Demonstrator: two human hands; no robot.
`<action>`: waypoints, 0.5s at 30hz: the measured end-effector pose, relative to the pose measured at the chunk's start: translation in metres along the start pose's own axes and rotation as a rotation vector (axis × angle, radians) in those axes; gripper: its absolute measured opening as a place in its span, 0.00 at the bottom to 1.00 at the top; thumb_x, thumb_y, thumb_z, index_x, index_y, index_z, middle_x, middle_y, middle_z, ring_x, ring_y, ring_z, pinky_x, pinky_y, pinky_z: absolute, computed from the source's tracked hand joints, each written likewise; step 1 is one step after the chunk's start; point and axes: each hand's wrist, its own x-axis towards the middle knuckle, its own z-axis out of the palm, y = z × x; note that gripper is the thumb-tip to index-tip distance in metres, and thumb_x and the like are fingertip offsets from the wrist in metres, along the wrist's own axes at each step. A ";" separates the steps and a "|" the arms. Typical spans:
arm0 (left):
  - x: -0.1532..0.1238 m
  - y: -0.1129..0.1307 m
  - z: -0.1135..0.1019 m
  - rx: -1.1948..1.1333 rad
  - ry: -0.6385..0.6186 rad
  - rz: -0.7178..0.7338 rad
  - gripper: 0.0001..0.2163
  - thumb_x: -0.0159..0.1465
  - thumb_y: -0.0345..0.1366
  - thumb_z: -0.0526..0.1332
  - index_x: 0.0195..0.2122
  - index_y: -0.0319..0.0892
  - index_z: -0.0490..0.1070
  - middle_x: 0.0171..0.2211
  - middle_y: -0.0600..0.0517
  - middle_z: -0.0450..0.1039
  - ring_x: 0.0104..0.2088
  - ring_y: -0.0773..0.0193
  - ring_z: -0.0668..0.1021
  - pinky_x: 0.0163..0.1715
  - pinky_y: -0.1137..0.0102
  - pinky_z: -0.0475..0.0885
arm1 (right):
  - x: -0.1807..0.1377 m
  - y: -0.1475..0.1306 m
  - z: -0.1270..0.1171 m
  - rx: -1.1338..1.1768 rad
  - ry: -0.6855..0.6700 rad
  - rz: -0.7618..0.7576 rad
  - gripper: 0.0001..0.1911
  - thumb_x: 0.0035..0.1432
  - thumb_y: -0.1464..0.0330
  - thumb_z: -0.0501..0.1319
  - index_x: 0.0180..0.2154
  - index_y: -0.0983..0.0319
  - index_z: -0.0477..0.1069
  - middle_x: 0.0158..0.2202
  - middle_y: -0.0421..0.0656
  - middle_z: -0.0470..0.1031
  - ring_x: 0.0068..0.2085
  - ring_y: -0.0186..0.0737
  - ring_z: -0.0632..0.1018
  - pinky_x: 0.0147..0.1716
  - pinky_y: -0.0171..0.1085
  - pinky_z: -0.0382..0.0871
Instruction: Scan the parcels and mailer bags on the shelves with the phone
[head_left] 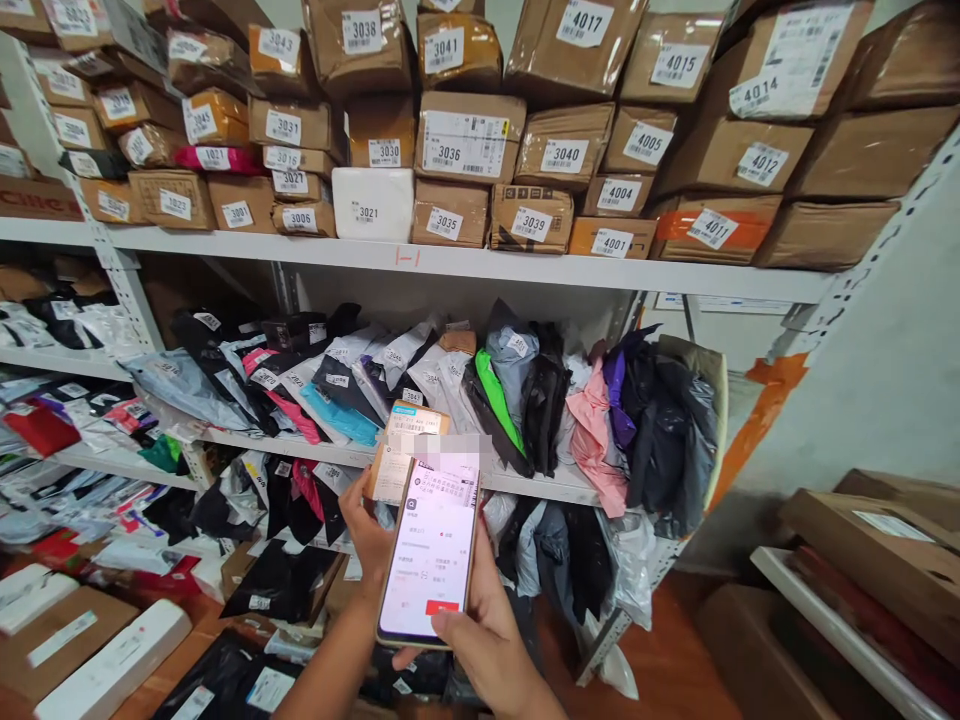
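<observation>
My right hand (487, 620) is wrapped round a smartphone (420, 570), its thumb over the red button low on the lit screen. The screen shows a form with text lines. Behind the phone's top end, a small brown cardboard box (384, 474) with a printed label is gripped by my left hand (365, 532). Part of the box is hidden by the phone, and so are some of my left fingers. Both things are held up in front of the middle shelf with bagged parcels.
A white metal shelf (465, 262) bears numbered cardboard boxes. Below, plastic mailer bags crowd the middle shelf (559, 487). Boxes and black bags lie on the floor at lower left, including a long white box (112, 665). Large cartons (877, 545) stand at right.
</observation>
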 end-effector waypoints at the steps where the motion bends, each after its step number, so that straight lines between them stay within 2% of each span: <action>1: 0.000 0.002 -0.001 -0.020 0.000 0.006 0.33 0.48 0.44 0.70 0.54 0.45 0.61 0.51 0.44 0.62 0.53 0.50 0.69 0.53 0.54 0.69 | -0.001 -0.002 -0.001 -0.011 0.026 -0.011 0.66 0.50 0.67 0.71 0.65 0.56 0.15 0.50 0.49 0.77 0.45 0.50 0.80 0.32 0.44 0.80; 4: 0.000 0.017 -0.001 -0.094 -0.005 0.044 0.37 0.44 0.44 0.72 0.55 0.46 0.60 0.51 0.45 0.59 0.53 0.50 0.68 0.54 0.54 0.68 | -0.006 -0.009 -0.006 -0.029 0.084 -0.053 0.61 0.50 0.68 0.70 0.66 0.56 0.24 0.51 0.49 0.76 0.46 0.50 0.80 0.31 0.43 0.80; 7: 0.000 0.033 0.003 -0.108 0.017 0.120 0.39 0.42 0.43 0.74 0.55 0.46 0.60 0.50 0.47 0.59 0.54 0.52 0.68 0.55 0.55 0.67 | -0.012 -0.015 -0.015 -0.040 0.152 -0.087 0.60 0.49 0.68 0.71 0.67 0.54 0.26 0.54 0.49 0.74 0.48 0.52 0.79 0.27 0.40 0.79; 11: -0.003 0.042 0.011 -0.067 0.025 0.196 0.41 0.42 0.40 0.75 0.57 0.46 0.59 0.51 0.47 0.60 0.54 0.52 0.69 0.55 0.54 0.68 | -0.023 -0.020 -0.039 -0.076 0.296 -0.161 0.56 0.46 0.65 0.72 0.66 0.53 0.38 0.56 0.51 0.72 0.49 0.55 0.78 0.24 0.39 0.77; 13: -0.006 0.042 0.018 -0.081 0.027 0.226 0.42 0.41 0.39 0.75 0.58 0.45 0.59 0.51 0.46 0.61 0.53 0.52 0.70 0.55 0.53 0.69 | -0.031 -0.024 -0.057 -0.105 0.382 -0.227 0.57 0.40 0.59 0.75 0.65 0.50 0.45 0.52 0.49 0.76 0.47 0.58 0.80 0.24 0.42 0.77; 15: -0.010 0.042 0.030 -0.129 0.020 0.238 0.42 0.40 0.38 0.75 0.57 0.43 0.61 0.50 0.46 0.62 0.49 0.53 0.73 0.53 0.52 0.71 | -0.043 -0.031 -0.079 -0.187 0.493 -0.292 0.54 0.34 0.51 0.75 0.61 0.48 0.55 0.46 0.46 0.80 0.45 0.62 0.80 0.29 0.51 0.78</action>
